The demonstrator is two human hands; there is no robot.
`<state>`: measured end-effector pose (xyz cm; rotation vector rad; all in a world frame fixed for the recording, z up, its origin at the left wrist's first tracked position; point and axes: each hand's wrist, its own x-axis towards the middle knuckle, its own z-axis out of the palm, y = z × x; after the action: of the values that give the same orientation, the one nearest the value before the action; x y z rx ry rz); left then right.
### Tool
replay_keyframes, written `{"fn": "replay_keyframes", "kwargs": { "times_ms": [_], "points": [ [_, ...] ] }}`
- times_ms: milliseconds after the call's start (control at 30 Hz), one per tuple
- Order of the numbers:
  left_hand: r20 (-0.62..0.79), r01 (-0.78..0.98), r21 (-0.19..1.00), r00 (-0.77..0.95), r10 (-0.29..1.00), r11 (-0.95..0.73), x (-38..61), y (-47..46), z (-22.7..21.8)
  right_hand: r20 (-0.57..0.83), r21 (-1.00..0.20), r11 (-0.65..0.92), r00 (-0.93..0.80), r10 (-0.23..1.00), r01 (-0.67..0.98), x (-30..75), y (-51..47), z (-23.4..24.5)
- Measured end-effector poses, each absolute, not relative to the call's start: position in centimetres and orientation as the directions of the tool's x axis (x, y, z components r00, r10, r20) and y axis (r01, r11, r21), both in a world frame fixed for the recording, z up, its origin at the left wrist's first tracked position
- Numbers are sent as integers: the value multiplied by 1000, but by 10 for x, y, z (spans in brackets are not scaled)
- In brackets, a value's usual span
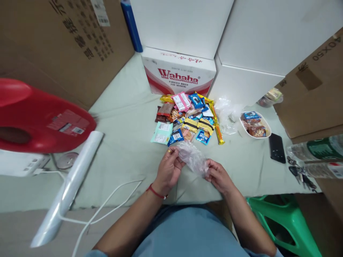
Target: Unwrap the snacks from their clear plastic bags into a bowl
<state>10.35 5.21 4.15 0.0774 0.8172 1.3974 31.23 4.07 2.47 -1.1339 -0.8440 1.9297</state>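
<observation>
Both of my hands hold a crumpled clear plastic bag (192, 157) just above the pale green cloth. My left hand (169, 168), with a ring and a red wrist string, pinches the bag's left end. Its right end is gripped by my right hand (218, 175). Just beyond the bag lies a pile of small wrapped snacks (187, 116) in pink, blue, yellow and mint wrappers. A white oval dish (265, 134) to the right of the pile holds a few more snack packets.
A Wahaha carton (178, 73) and white boxes stand behind the pile, with brown cartons at both sides. A black phone (277, 147), keys (301, 174) and bottles (318, 150) lie right. A red tub (40, 117), a plastic roll (71, 182) and a white cable (112, 200) lie left. A green stool (289, 217) stands lower right.
</observation>
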Motion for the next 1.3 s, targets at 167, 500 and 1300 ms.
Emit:
{"fn": "replay_keyframes", "kwargs": {
  "times_ms": [167,500,1300],
  "points": [
    [-454,-803,555,-74,888,216,106,55,46,-355,-906,-389,-202,913,-165,331,57,46],
    [-247,-448,869,-27,969,209,118,45,42,-263,-965,-248,-254,931,88,303,57,60],
    [-301,-352,919,-344,889,174,124,42,40,-346,-934,-340,43,937,-108,303,47,50]
  ]
}}
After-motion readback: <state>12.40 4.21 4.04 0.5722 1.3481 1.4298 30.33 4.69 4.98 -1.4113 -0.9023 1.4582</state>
